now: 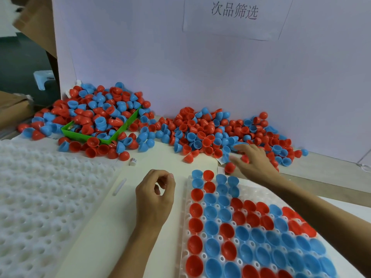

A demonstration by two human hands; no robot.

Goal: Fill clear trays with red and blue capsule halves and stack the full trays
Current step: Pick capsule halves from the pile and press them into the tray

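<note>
Now, tray: the clear tray (259,189) lies at lower right on the cream table (160,157); most of its pockets hold red and blue capsule halves (251,237), open side up; the far right pockets are bare
Loose halves: a heap (224,133) lies against the white board (200,67) beyond the tray; a second heap (96,117) spills over a green bin (84,136) at far left
Right hand: the right hand (255,159) reaches past the tray's far edge into the near rim of the heap; fingers spread and nearly straight, tips touching blue halves; whether it pinches one I cannot tell; a red half (229,167) sits just beside its thumb
Left hand: the left hand (155,195) hovers over the table just left of the tray; fingers curled inward toward the thumb, clenched loosely, nothing seen inside
Around: empty white trays (40,197) lie at lower left; a small white tube (119,186) lies between them and the left hand; a small white cube (133,161) sits near the left heap; a paper sign (234,15) hangs on the board
</note>
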